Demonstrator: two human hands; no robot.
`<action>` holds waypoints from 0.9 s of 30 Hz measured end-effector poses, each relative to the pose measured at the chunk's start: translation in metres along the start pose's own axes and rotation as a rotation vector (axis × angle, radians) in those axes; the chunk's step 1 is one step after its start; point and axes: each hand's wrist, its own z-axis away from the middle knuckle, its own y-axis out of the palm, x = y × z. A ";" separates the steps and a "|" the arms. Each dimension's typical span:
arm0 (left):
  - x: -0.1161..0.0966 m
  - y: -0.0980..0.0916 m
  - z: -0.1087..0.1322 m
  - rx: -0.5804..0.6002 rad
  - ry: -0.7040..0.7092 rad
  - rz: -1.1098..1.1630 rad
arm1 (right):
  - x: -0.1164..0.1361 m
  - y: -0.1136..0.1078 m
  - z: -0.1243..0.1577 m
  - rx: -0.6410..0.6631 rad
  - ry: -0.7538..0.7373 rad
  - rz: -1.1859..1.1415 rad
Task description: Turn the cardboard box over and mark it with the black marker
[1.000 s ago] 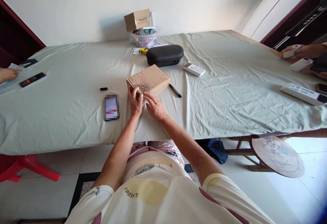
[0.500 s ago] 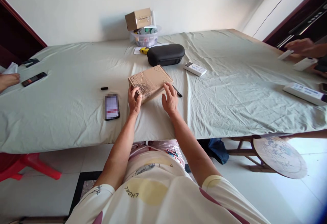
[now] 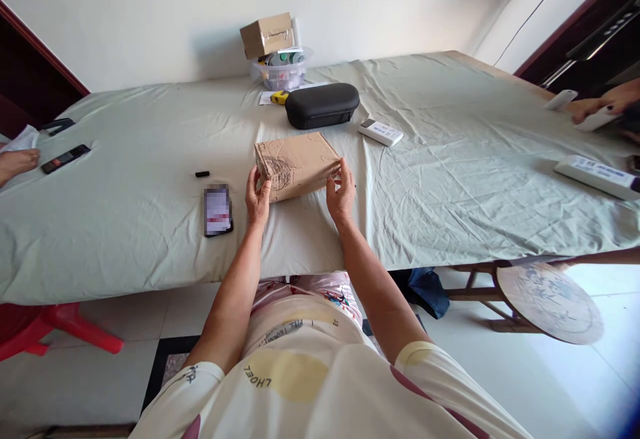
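A closed brown cardboard box (image 3: 305,159) with dark scribbled marks on its left part sits in front of me, between my hands. My left hand (image 3: 258,197) grips its left end, thumb on the front side and fingers round the corner. At the right end my right hand (image 3: 342,192) holds the corner, its thumb and fingers curled against the cardboard. To the left of the box lie a smartphone (image 3: 218,209) with a blurred screen and a small black cap-like piece (image 3: 202,173).
Behind the box are a black zip case (image 3: 323,104), a yellow tape measure (image 3: 279,97) and a white device (image 3: 381,132). A plastic tub (image 3: 283,76) carries another carton (image 3: 267,35). Other people's hands show at the left (image 3: 19,164) and right (image 3: 607,102) edges. A stool (image 3: 550,302) stands lower right.
The box has turned, its front side now facing me more squarely. My right hand has closed onto its right end, and my left hand has shifted to its left end.
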 end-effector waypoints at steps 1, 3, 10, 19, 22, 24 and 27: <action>0.001 0.001 0.000 -0.013 -0.017 0.015 | 0.002 -0.001 0.000 -0.008 0.022 -0.018; 0.003 0.001 0.000 -0.023 -0.024 0.021 | 0.005 -0.003 -0.001 -0.017 0.056 -0.049; 0.002 0.000 0.001 0.080 0.024 0.007 | 0.014 -0.002 0.000 0.014 0.067 -0.065; 0.008 -0.001 0.001 -0.007 -0.109 -0.038 | 0.020 0.003 0.005 0.073 0.023 -0.026; 0.013 -0.003 -0.002 -0.086 -0.118 -0.016 | 0.021 0.004 0.007 0.130 0.009 -0.031; 0.018 -0.004 -0.005 -0.131 -0.117 0.019 | 0.023 0.004 0.008 0.153 0.019 -0.035; 0.025 -0.006 -0.009 -0.184 -0.132 0.063 | 0.027 0.005 0.009 0.152 0.058 -0.081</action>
